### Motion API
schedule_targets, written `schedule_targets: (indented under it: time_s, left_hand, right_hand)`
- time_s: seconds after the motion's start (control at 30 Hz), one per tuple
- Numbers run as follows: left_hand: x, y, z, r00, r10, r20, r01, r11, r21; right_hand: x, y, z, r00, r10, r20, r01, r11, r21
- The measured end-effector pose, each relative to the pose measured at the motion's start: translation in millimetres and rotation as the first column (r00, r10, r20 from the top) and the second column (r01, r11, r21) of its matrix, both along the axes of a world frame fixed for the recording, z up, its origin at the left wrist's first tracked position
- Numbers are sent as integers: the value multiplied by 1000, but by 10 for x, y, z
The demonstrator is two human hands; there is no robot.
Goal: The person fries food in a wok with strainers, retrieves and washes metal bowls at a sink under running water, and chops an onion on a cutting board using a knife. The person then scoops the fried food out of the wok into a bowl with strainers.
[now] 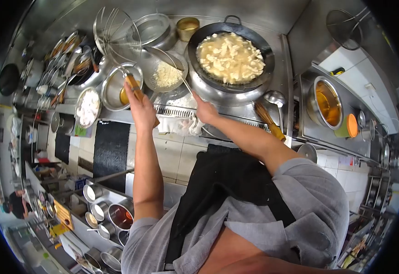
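My left hand (pixel 142 108) is wrapped round the wooden handle of a wire skimmer (pixel 117 39), whose round open head is raised over the back left of the stove. Closed on a thin metal handle, my right hand (pixel 205 110) holds what looks like a ladle (pixel 166 58). Its head hangs over a handled metal pan (pixel 179 59) with pale crumbly food (pixel 166 76) inside. Right of that, a black wok (pixel 264 48) contains pale food pieces (pixel 230 57) in bubbling liquid. Below the skimmer, a metal bowl (pixel 111 101) is partly hidden by my left hand.
A dish of white food (pixel 88 108) sits at the left. Behind are a large metal pot (pixel 165 39) and a brass-coloured tin (pixel 188 28). A bamboo brush (pixel 268 119) and another ladle (pixel 275 98) lie right of the wok. A bowl of amber liquid (pixel 317 93) stands farther right.
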State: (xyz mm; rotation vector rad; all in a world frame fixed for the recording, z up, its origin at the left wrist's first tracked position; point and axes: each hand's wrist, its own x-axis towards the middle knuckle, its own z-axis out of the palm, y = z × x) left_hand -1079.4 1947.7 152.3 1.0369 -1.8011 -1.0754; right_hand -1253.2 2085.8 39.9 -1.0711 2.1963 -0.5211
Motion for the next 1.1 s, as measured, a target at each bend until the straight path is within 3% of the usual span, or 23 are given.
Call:
schedule_targets:
  time_s: [0.03, 0.07, 0.17, 0.23, 0.27, 0.3, 0.33, 0.37, 0.43, 0.47, 0.53, 0.57, 0.67, 0.73, 0.8, 0.87, 0.9, 0.97, 1.03, 1.1]
  left_hand:
    - [-22, 89, 138, 999, -25, -43, 28, 998, 65]
    - [-38, 201, 282, 993, -47, -105, 68, 977, 204]
    - [-226, 304, 432, 963, -73, -261, 126, 973, 195]
    - [-373, 313, 458, 960, -141, -242, 189, 964, 188]
    - [-432, 296, 468, 960, -184, -211, 223, 959, 177]
    - [-502, 219, 366, 957, -237, -167, 268, 945, 190]
    - [-606, 161, 244, 953, -249, -176, 281, 941, 189]
    - [-725, 101, 113, 956, -287, -59, 291, 954, 78]
    - [-971, 34, -221, 950, -294, 105, 309, 933, -187]
    - [-1071, 32, -335, 952, -272, 144, 305, 890, -338]
    - [-1214, 155, -282, 918, -282, 280, 316, 945, -87]
    - [-1278, 186, -292, 907, -286, 309, 318, 946, -60]
    - [-1410, 242, -299, 896, -283, 342, 310, 950, -24]
    - [-1438, 269, -303, 905, -267, 330, 304, 951, -63]
    - [-1415, 297, -195, 908, -272, 317, 293, 956, -20]
    - [-1415, 259, -170, 920, -282, 271, 287, 958, 23]
    - [-1390, 265, -75, 917, -296, 268, 271, 954, 128]
    - [-1345, 214, -107, 938, -283, 197, 277, 959, 62]
    - [-1306, 144, -175, 959, -278, 61, 284, 952, -116]
    - [-1220, 148, -167, 958, -282, 59, 286, 956, -63]
  right_hand:
    - [-9, 55, 116, 1000, -21, 14, 22, 994, -102]
    - [-69, 122, 244, 999, -40, 7, 40, 995, -94]
    - [-491, 337, 530, 985, -146, -87, 80, 852, -517]
    - [-902, 603, 980, 970, -228, -87, 180, 910, -373]
    - [-1172, 809, 1141, 984, -170, 48, 175, 912, -371]
    - [-1394, 1017, 1311, 953, -221, 209, 277, 914, -296]
    - [-1668, 1139, 1371, 941, -277, -195, 234, 948, -215]
    - [-2070, 1359, 1178, 907, -274, -321, 167, 932, -323]
    - [-2158, 1700, 1544, 898, -294, -327, 258, 954, -149]
    - [-2265, 1871, 1497, 896, -294, -333, 257, 954, -151]
    - [-2394, 2084, 1350, 861, -306, -406, 279, 952, -126]
    - [-2386, 2114, 1310, 861, -302, -408, 273, 953, -129]
    - [-2103, 2088, 1181, 898, -439, -21, 417, 867, -274]
    - [-1673, 1942, 1227, 841, -437, 320, 530, 784, -324]
    - [-1255, 1776, 1222, 837, -283, 469, 487, 777, -399]
    - [-970, 1621, 1149, 822, -244, 514, 463, 813, -354]
    - [-785, 1548, 1261, 785, -270, 558, 472, 844, -255]
    - [-645, 1437, 1109, 928, -212, 305, 281, 938, -202]
    - [-590, 1376, 1179, 965, -181, 191, 207, 970, -127]
    - [-641, 1306, 1214, 983, -185, 16, 181, 975, 127]
